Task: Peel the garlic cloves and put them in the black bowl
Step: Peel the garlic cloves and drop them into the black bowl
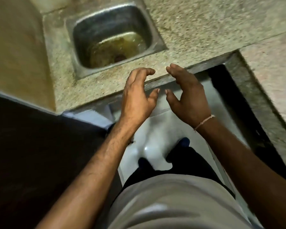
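Both hands are hovering side by side above the front edge of the speckled stone bench (pixel 196 30), close together but not touching each other. The left hand (pixel 139 95) is reaching forward with its fingers loosely curved and spread, thumb pointing toward the other hand, holding nothing. The right hand (pixel 188 95) is mirroring it, fingers relaxed and parted, also holding nothing; a thin thread band (pixel 203 122) is sitting around its wrist. Neither garlic cloves nor a black bowl are showing anywhere in this view. A steel sink (pixel 82 63) is lying sunk into the bench near its left end, just beyond the left hand, with brownish water (pixel 119 47) standing around the drain. Below the bench edge, the pale tiled floor (pixel 153 129) is showing between the forearms, with the person's dark trousers (pixel 188 162) and light shirt (pixel 172 204) nearest the camera. The picture is blurring slightly throughout.
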The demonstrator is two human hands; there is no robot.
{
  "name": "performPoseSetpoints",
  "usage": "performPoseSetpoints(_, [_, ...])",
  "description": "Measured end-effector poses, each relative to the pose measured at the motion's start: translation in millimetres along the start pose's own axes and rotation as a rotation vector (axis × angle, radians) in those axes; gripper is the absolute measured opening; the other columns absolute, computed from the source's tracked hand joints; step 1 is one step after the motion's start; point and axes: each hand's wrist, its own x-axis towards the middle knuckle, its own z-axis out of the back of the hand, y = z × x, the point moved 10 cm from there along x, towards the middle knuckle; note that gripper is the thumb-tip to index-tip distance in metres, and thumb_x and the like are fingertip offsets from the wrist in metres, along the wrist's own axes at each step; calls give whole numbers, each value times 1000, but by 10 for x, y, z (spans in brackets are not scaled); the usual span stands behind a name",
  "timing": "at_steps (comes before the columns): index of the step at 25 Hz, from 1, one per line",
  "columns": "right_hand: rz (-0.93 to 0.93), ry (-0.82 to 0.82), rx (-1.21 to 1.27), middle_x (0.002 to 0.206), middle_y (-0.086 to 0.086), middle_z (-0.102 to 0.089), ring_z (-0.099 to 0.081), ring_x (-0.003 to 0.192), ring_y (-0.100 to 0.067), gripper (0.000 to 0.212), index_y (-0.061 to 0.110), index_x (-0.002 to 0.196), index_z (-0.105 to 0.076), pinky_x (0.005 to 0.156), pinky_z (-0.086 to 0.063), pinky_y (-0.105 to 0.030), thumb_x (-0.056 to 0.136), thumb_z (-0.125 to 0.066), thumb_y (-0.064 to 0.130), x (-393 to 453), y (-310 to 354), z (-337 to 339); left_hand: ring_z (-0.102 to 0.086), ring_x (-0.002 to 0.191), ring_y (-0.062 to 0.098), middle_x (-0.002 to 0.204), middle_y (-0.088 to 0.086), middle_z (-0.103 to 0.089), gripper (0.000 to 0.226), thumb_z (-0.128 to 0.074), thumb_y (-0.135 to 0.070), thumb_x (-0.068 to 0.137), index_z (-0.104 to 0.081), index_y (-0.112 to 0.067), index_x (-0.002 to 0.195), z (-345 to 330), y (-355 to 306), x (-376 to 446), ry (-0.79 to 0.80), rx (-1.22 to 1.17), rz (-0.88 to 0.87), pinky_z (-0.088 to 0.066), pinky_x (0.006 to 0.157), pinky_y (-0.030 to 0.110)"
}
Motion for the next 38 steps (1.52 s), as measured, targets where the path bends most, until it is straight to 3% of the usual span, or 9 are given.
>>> performPoseSetpoints(5, [-153,-240,-252,152,-16,-52,-47,143,-29,59,4,146,-53,118,-35,-38,90,-67,17,-119,-682,1448,-55,124,15,133,-3,-56,51,-81,-16,82,-61,-19,129,-1071,-1403,460,269,10,-372,-51,101,37])
performPoseSetpoints(10, [-288,-432,-355,151,-16,-53,-48,141,-31,57,4,143,-56,118,-37,-39,88,-67,14,-372,-1458,2513,-53,126,18,133,0,-57,53,-79,-12,80,-61,-17,130,-2142,-2431,659,397,39,-603,-32,104,11])
performPoseSetpoints(15, [-427,-524,-387,148,-14,-55,-51,137,-32,54,6,141,-57,115,-40,-39,89,-67,18,-732,-2188,3175,-55,126,23,132,3,-59,51,-75,-14,81,-61,-15,131,-3188,-3099,703,531,20,-701,-45,107,35])
performPoseSetpoints(21, [-645,-569,-393,145,-14,-57,-55,132,-34,55,8,139,-58,109,-46,-45,86,-72,12,-1011,-2913,3521,-56,124,23,129,3,-60,53,-77,-13,83,-61,-17,134,-4126,-3411,830,706,-9,-751,-47,104,40])
performPoseSetpoints(25, [-815,-591,-374,144,-9,-57,-57,129,-30,52,12,139,-58,105,-48,-40,89,-71,16,-1023,-3350,3612,-52,127,19,134,-1,-59,50,-80,-24,88,-59,-22,133,-4778,-3415,1146,807,38,-740,-45,100,32])
performPoseSetpoints(28, [-962,-582,-358,139,-6,-60,-60,122,-28,51,15,139,-58,100,-52,-42,90,-70,19,-1012,-3692,3592,-52,127,21,133,3,-60,50,-81,-23,88,-59,-18,133,-5279,-3396,1347,931,66,-779,-46,103,35])
performPoseSetpoints(32, [-1142,-594,-329,127,-8,-66,-66,108,-27,46,16,136,-60,89,-57,-43,91,-67,21,-1047,-4032,3550,-51,126,19,134,2,-60,46,-78,-21,92,-59,-17,133,-5786,-3374,1493,1046,145,-799,-40,98,25])
performPoseSetpoints(38, [-1220,-532,-277,126,-8,-66,-68,106,-26,43,16,135,-60,88,-58,-44,92,-65,23,-972,-4457,3499,-63,94,13,111,-4,-67,32,-79,-26,91,-67,-19,121,-6338,-3230,1576,1066,224,-669,-48,73,27])
